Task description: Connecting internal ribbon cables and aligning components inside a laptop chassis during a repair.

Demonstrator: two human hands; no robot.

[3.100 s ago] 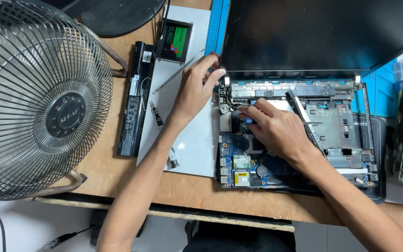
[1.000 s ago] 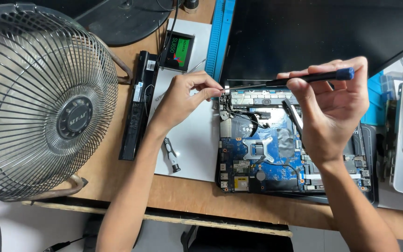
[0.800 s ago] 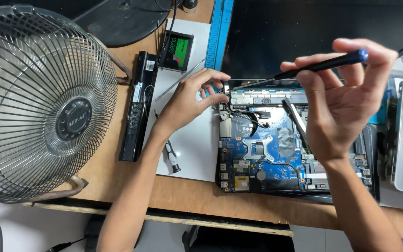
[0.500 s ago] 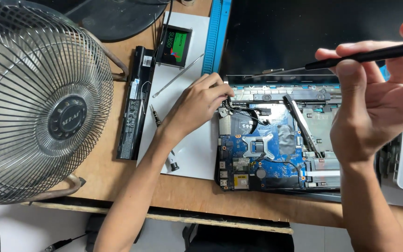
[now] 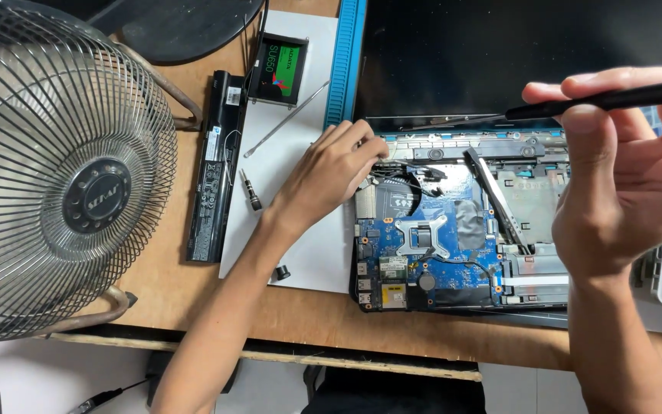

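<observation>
An opened laptop base lies on the wooden desk, its blue circuit board exposed and its dark screen folded back. My left hand rests at the board's upper left corner, fingers pinched on a small part there; what they hold is hidden. My right hand is raised above the laptop's right side and holds a thin black screwdriver level, tip pointing left.
A large metal fan fills the left. A long black battery, a drive with a green label, a metal pry tool and a small bit lie on or beside a white mat. A blue strip borders the mat.
My right hand lifted off the circuit board with the screwdriver and moved up and to the right. My left hand stayed at the board's upper left corner.
</observation>
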